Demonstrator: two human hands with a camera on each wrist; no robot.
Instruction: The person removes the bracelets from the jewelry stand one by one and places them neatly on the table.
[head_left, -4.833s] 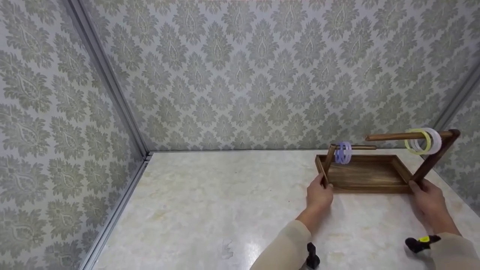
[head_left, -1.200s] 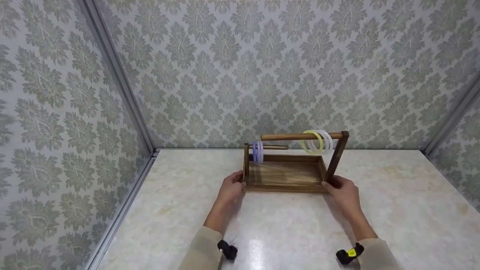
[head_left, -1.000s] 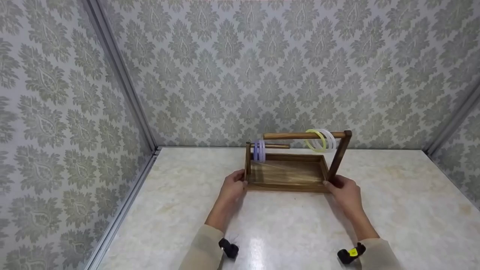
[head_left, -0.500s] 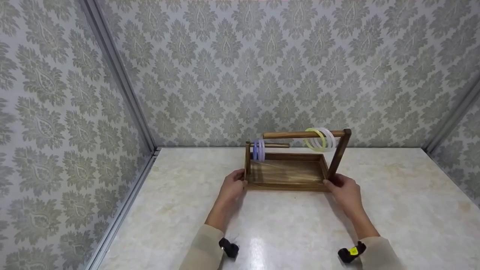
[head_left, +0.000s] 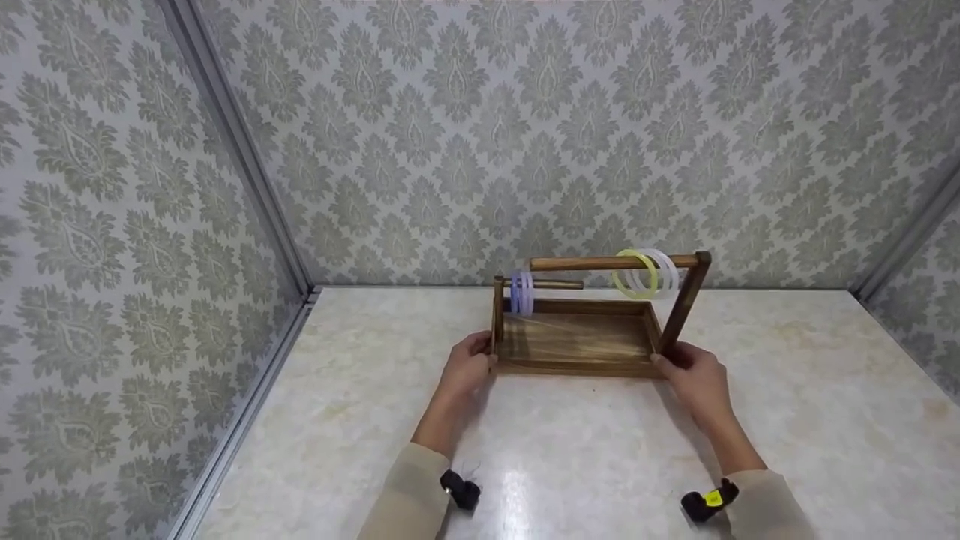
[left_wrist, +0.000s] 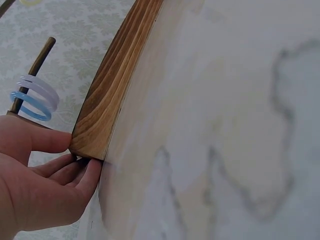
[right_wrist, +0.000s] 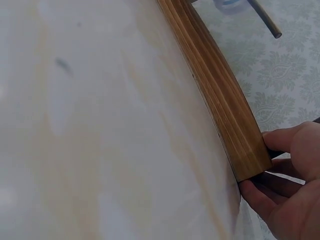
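A dark wooden jewelry stand [head_left: 574,368] with a shallow tray base sits at the middle of the table in the head view. My left hand [head_left: 466,369] grips its front left corner, thumb above and fingers below in the left wrist view. At the front right corner, my right hand [head_left: 701,381] holds the wood between thumb and fingers. Blue and lilac bangles [head_left: 527,294] hang on the short left bar. The longer, higher right bar carries a yellow bangle [head_left: 655,283] and whitish bangles [head_left: 673,279]. Fingertips under the tray are partly hidden.
The pale marbled table [head_left: 360,420] runs back to a patterned wall [head_left: 465,150]. A metal frame rail [head_left: 240,150] stands at the left corner. Small black wrist cameras [head_left: 460,491] sit by both sleeves.
Since the earliest frame, both hands have brought the stand from the right side of the table to the middle. Over the last second, the hands and stand have hardly shifted.
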